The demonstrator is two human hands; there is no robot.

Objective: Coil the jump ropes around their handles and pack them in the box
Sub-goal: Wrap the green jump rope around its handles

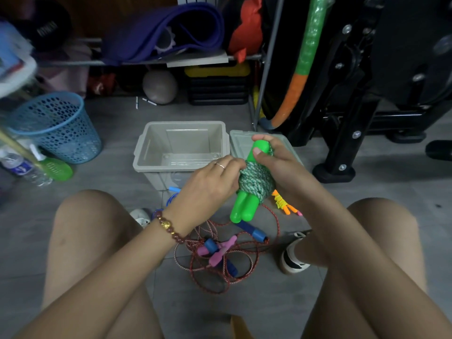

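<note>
Gripping green handles (241,210), right hand (277,161); left hand (208,185) seemingly pinching rope (256,179)

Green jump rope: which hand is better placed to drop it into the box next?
Probably the right hand: its fingers wrap the green jump rope by its handle tops, while the left hand only pinches its wound cord. The open box sits just beyond.
</note>
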